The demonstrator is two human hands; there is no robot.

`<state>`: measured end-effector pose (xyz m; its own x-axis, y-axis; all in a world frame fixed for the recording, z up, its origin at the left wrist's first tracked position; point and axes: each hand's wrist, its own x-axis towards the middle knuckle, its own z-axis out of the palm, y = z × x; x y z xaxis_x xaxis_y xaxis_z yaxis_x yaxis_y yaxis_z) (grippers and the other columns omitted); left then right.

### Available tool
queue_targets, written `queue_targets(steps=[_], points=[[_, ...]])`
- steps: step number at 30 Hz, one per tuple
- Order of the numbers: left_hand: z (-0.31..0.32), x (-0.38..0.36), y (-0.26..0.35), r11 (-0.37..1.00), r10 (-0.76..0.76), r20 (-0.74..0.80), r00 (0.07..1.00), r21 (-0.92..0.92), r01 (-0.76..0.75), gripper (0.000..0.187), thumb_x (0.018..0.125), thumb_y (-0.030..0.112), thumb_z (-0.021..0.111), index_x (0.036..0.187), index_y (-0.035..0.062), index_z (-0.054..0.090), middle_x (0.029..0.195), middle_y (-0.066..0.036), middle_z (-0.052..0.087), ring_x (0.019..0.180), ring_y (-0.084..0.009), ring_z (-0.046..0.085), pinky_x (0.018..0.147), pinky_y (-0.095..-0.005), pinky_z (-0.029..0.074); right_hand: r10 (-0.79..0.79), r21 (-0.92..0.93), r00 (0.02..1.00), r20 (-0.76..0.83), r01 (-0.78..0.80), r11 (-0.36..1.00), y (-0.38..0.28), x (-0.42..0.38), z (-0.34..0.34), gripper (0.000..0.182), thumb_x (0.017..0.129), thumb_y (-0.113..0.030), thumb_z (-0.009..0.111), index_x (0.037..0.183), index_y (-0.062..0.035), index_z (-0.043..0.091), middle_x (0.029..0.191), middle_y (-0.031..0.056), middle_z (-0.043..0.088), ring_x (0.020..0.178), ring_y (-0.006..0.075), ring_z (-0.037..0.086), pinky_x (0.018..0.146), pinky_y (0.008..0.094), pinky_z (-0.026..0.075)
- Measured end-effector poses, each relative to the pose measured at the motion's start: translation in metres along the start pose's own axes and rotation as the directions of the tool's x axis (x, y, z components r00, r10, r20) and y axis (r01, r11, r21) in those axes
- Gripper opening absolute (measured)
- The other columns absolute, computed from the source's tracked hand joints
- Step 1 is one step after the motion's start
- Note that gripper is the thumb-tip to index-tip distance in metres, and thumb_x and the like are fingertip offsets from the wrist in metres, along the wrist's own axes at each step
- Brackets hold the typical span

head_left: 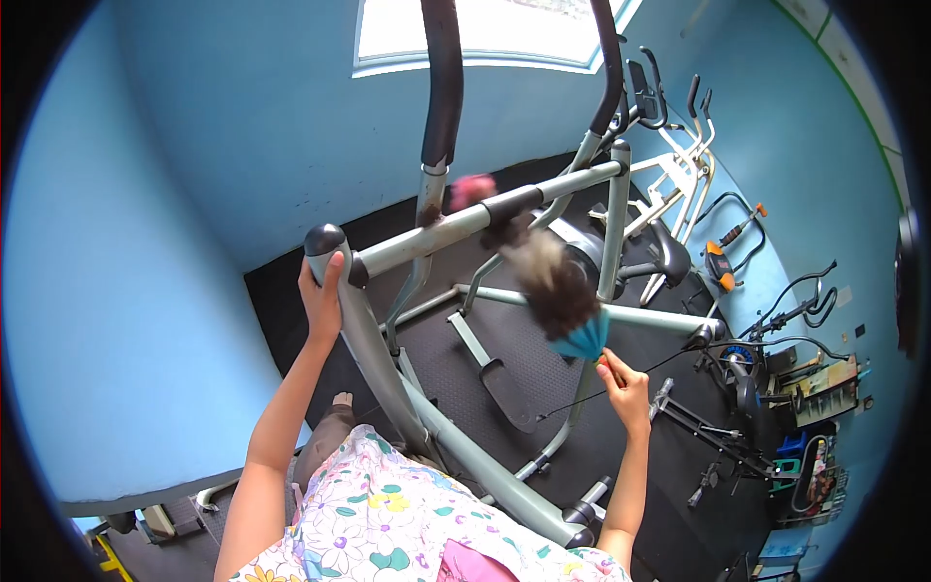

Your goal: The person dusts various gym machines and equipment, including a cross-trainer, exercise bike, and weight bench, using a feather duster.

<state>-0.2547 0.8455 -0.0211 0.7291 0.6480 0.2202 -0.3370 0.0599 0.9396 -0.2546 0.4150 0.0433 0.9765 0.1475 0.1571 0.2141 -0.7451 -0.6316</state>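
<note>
My right hand (626, 390) is closed around the thin handle of a feather duster (561, 296). The duster has teal feathers near the grip, brown and cream ones along the middle and pink at the far end, and it is blurred by motion. It lies across the grey crossbar (465, 225) of an elliptical machine, its pink end beyond the bar; whether it touches cannot be made out. At the left, my left hand (324, 299) is wrapped round the machine's upright post (354, 315), just under its black cap (325, 239).
Two tall handlebars (440, 87) of the machine rise ahead, and a black pedal (506, 393) sits low inside its frame. Blue walls (242, 126) and a window (504, 29) stand beyond. White exercise equipment (684, 165) and an exercise bike seat (667, 252) are on the right, over black matting.
</note>
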Motion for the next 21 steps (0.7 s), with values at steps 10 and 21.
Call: queue_targets(steps=[10,21], points=[[0.000,0.001,0.005,0.998,0.037,0.010,0.999,0.059,-0.037,0.041,0.083,0.039,0.058,0.100,0.0015,0.056,0.088,-0.005,0.057,0.081,-0.0122,0.050,0.075,-0.0262,0.040,-0.015,-0.005,1.000,0.011,0.015,1.000,-0.040,-0.032,0.000,0.032,0.082,-0.017,0.061,0.111,-0.0034,0.058,0.084,0.0123,0.067,0.067,0.0086,0.060,0.062,0.0233,0.046],[-0.004,0.007,-0.011,0.993,-0.006,0.001,1.000,0.114,0.006,0.050,0.079,0.048,0.060,0.082,-0.0021,0.059,0.066,-0.006,0.057,0.060,-0.0125,0.055,0.056,-0.0258,0.044,-0.011,-0.165,0.991,0.131,0.033,0.986,-0.105,-0.088,-0.015,0.031,0.081,-0.016,0.061,0.109,-0.0031,0.058,0.078,0.0162,0.064,0.063,0.0241,0.064,0.060,0.0279,0.047]])
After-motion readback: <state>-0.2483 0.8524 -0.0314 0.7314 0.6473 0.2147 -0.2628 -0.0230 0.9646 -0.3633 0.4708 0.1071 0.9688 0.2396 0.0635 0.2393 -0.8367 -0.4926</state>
